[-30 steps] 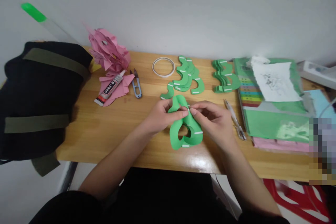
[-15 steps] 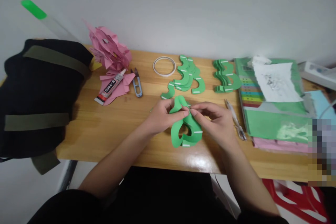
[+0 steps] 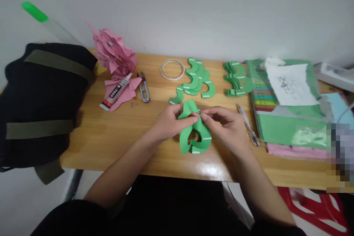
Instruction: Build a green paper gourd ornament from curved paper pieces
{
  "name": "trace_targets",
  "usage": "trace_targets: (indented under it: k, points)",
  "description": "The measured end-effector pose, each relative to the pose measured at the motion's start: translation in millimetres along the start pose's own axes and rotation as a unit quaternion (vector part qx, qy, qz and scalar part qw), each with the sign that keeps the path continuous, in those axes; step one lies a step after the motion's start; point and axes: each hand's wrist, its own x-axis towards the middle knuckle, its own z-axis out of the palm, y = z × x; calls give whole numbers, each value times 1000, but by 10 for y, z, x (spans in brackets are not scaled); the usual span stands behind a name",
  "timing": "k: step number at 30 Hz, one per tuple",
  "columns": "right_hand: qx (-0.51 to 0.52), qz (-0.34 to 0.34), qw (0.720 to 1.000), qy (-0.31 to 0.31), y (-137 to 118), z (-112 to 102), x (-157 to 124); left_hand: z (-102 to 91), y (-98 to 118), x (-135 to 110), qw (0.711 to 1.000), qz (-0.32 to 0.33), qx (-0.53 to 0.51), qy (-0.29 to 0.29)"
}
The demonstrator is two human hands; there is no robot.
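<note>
Over the front middle of the table, a curved green paper cutout with white strips on its ends is held up between my hands. My left hand pinches it from the left, thumb towards the centre. From the right, my right hand pinches at the same spot, its thumb and forefinger tips meeting the left thumb. Exactly what sits between the fingertips is too small to make out. Just beyond lie overlapping green paper cutouts, also with white strips. A second stack of green cutouts is farther right.
A roll of tape, thread snips, a glue tube and pink paper pieces lie left of the cutouts. At far left is a black bag. A pen and a green folder are on the right.
Both hands keep their pinch on the green cutout, which has barely shifted. The whole view has moved very slightly.
</note>
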Motion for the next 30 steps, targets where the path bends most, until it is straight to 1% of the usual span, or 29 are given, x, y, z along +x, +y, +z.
trace_targets:
  k: [8,16,30]
  points:
    - [-40,-4,999,2,-37,-7,-10,-2,-5,-3,1000,-17,-6,13]
    - [-71,-26,997,7,-44,-13,-3,-8,-22,14,1000,0,3,12]
    - [-63,-25,998,8,-18,-21,1,-19,-58,25,1000,-4,15,3]
